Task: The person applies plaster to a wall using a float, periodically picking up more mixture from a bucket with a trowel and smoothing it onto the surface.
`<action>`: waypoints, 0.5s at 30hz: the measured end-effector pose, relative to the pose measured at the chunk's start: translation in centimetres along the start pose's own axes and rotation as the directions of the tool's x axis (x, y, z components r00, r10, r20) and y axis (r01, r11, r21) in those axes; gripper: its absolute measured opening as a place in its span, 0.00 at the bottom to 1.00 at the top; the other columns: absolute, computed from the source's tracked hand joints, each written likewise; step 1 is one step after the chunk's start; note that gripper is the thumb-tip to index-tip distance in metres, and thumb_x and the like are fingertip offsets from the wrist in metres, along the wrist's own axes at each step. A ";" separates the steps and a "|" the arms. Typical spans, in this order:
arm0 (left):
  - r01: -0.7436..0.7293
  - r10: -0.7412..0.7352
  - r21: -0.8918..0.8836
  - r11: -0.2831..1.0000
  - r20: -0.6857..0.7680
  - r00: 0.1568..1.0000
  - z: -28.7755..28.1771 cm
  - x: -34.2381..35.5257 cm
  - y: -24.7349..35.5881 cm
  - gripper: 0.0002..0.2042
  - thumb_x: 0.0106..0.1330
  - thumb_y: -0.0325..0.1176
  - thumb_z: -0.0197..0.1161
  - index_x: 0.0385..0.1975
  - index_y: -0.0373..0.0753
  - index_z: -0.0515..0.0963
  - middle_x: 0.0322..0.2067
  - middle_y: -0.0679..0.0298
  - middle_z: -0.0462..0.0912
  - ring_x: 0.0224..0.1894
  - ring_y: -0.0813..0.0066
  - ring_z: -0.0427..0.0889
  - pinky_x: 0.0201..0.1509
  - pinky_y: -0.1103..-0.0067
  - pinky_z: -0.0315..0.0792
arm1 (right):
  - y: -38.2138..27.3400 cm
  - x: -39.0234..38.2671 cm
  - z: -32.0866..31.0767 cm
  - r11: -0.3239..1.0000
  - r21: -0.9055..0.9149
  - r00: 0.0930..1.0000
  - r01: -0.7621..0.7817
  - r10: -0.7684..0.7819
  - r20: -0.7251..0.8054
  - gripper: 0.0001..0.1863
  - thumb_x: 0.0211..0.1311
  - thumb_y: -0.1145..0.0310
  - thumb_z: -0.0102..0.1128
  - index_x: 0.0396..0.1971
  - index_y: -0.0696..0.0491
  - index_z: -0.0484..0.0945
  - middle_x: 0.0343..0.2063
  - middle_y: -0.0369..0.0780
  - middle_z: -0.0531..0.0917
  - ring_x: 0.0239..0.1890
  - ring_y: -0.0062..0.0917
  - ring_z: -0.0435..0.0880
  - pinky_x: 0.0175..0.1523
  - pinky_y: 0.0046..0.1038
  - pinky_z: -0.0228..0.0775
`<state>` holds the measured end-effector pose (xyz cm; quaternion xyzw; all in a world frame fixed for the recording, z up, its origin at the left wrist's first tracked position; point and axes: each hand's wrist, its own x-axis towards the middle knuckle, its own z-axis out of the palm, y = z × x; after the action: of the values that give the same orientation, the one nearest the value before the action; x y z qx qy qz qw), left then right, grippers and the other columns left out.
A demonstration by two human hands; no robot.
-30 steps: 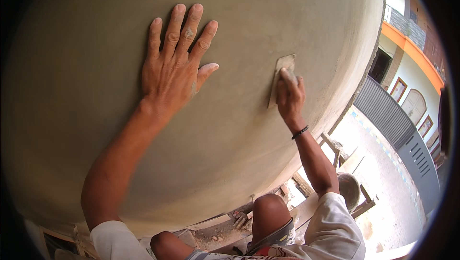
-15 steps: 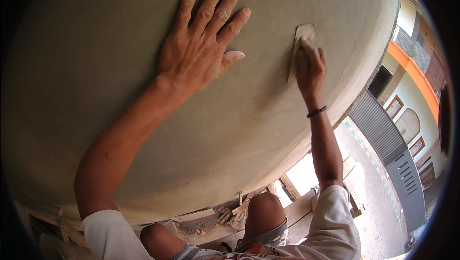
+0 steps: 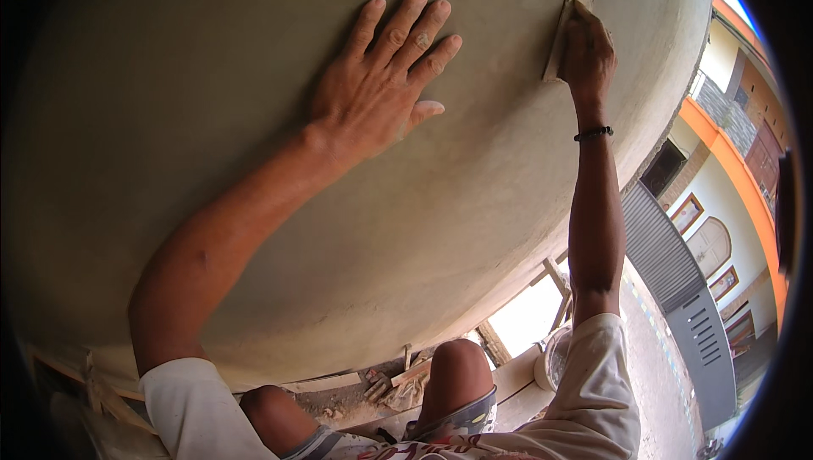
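Observation:
A broad grey plastered wall [image 3: 356,231] fills most of the view and looks bowed. My left hand [image 3: 385,74] lies flat on it, fingers spread, with grey smears on the thumb and one knuckle. Up and to the right, my right hand [image 3: 590,53] grips a flat plastering trowel [image 3: 556,53] whose long thin blade rests against the plaster. The fingers cover the trowel's handle. A dark bracelet [image 3: 593,134] circles my right wrist.
Below, my knees [image 3: 461,375] are bent above wooden planks [image 3: 517,384] and rubble [image 3: 351,405]. A pale bucket [image 3: 555,358] stands beside my right sleeve. Beyond the wall's right edge are a paved street [image 3: 652,350], a grey metal gate [image 3: 677,265] and an orange-trimmed house [image 3: 720,146].
My right hand has slid the trowel up and to the right along the wall. The left hand appears slightly lower and further right. More of the bucket now shows.

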<state>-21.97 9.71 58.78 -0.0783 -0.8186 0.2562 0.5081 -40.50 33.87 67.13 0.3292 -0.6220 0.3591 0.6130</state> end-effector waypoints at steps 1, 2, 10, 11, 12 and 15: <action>0.001 0.000 -0.028 1.000 0.004 1.000 0.0 -0.2 -0.1 0.37 0.63 0.59 0.58 0.70 0.52 0.58 0.74 0.61 0.46 0.75 0.58 0.44 0.74 0.55 0.44 | 0.6 -0.6 0.1 0.999 -0.029 1.000 -0.018 0.018 0.006 0.16 0.64 0.66 0.54 0.50 0.50 0.80 0.35 0.45 0.84 0.40 0.39 0.79 0.50 0.38 0.70; 0.008 -0.008 -0.055 0.998 0.003 1.000 -0.1 -0.5 -0.5 0.37 0.62 0.58 0.59 0.70 0.52 0.59 0.73 0.61 0.46 0.75 0.58 0.44 0.74 0.54 0.44 | 0.4 -2.0 0.3 0.993 -0.005 0.992 -0.120 0.120 0.025 0.16 0.64 0.66 0.54 0.50 0.50 0.80 0.36 0.45 0.84 0.41 0.38 0.79 0.50 0.37 0.71; 0.075 -0.088 -0.157 0.985 -0.073 0.993 -0.5 -0.8 0.2 0.40 0.60 0.54 0.64 0.70 0.49 0.57 0.73 0.58 0.47 0.74 0.55 0.45 0.73 0.52 0.46 | -7.0 -7.1 1.3 0.978 -0.030 0.958 0.205 -0.194 0.209 0.15 0.59 0.68 0.63 0.48 0.42 0.83 0.31 0.42 0.76 0.39 0.35 0.78 0.47 0.36 0.70; 0.085 -0.100 -0.169 0.982 -0.084 0.991 -0.3 -0.6 0.5 0.40 0.59 0.54 0.64 0.70 0.49 0.57 0.73 0.58 0.47 0.74 0.54 0.46 0.73 0.52 0.46 | -6.6 -3.5 1.3 0.976 0.014 0.965 0.216 -0.215 0.152 0.15 0.60 0.68 0.61 0.48 0.43 0.83 0.31 0.42 0.78 0.38 0.36 0.78 0.46 0.36 0.71; 0.109 -0.121 -0.143 0.984 -0.079 0.990 -0.1 -0.6 0.6 0.40 0.59 0.55 0.64 0.70 0.49 0.56 0.73 0.58 0.47 0.74 0.55 0.46 0.73 0.52 0.46 | -5.4 -0.8 1.4 0.972 0.052 0.967 0.229 -0.233 0.100 0.15 0.60 0.67 0.60 0.48 0.44 0.82 0.31 0.43 0.79 0.36 0.37 0.79 0.45 0.36 0.72; 0.159 -0.162 -0.040 0.987 -0.080 0.984 -0.4 -0.8 -0.7 0.40 0.61 0.57 0.60 0.71 0.49 0.55 0.73 0.58 0.47 0.74 0.55 0.46 0.73 0.52 0.47 | -2.3 3.3 1.4 0.985 -0.002 0.985 0.174 -0.174 -0.019 0.16 0.63 0.66 0.56 0.49 0.49 0.81 0.36 0.45 0.84 0.39 0.38 0.83 0.46 0.34 0.74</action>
<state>-21.12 8.94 58.63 -0.0311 -0.8046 0.1975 0.5592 -39.39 31.52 70.58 0.3787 -0.5850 0.3074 0.6480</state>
